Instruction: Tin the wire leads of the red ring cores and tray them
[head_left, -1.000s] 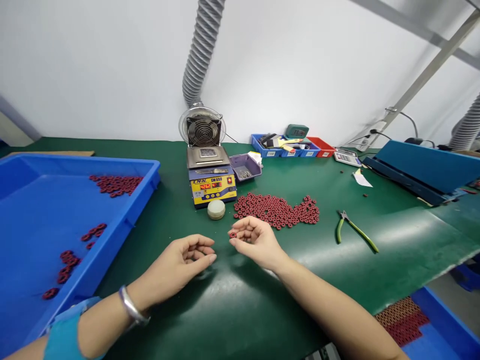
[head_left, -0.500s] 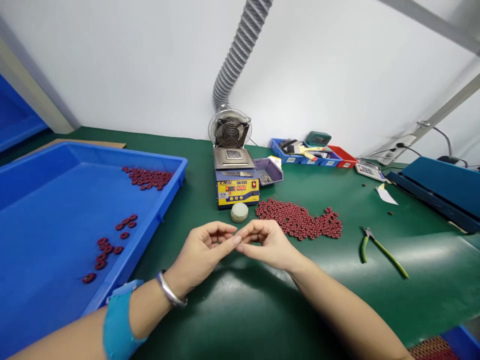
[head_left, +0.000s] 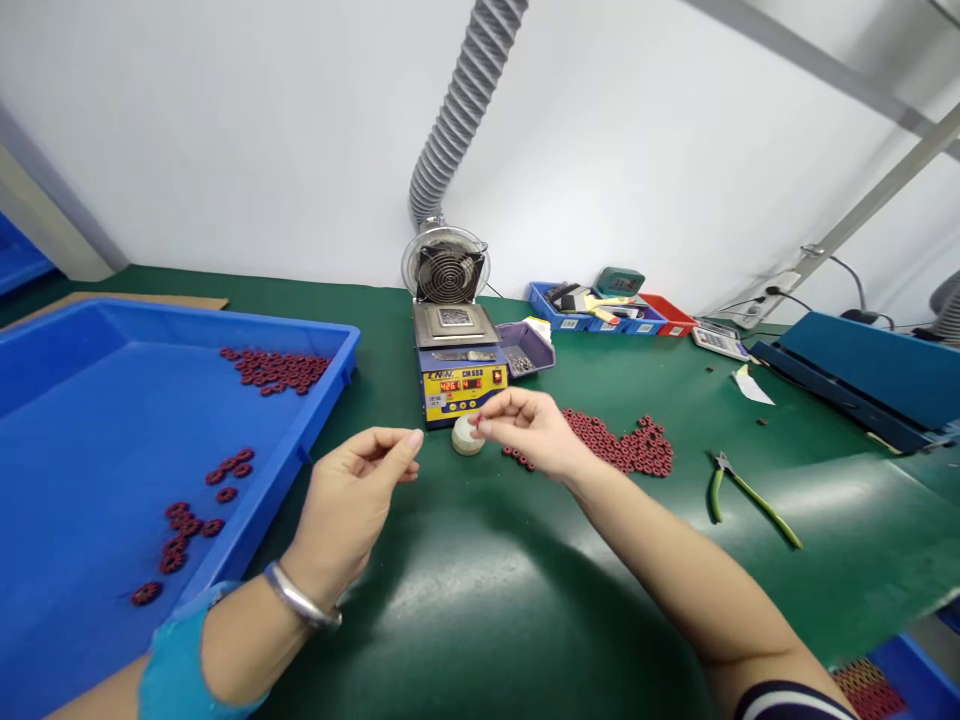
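My right hand (head_left: 525, 430) pinches a small red part (head_left: 478, 421) between thumb and fingertips, just over a round pale pot (head_left: 468, 436). Only a sliver of that part shows. My left hand (head_left: 356, 500), with a metal bangle (head_left: 298, 597) at the wrist, is closed, thumb against forefinger; anything in its grip is too small to make out. Behind the pot stands a blue and yellow soldering pot unit (head_left: 465, 388) with a lit red display. A pile of small red toothed rings (head_left: 626, 447) lies beside and partly behind my right hand.
A large blue tray (head_left: 315, 425) on the left holds more red rings (head_left: 277, 370). Green-handled cutters (head_left: 731, 485) lie on the right of the green table. A purple bin (head_left: 536, 350) and small blue bins (head_left: 570, 320) stand at the back. A grey hose (head_left: 457, 110) rises behind the fan.
My hands were together in front of the pot and have parted. The left moved left; the right moved up to the pot with the red part. The view has shifted slightly.
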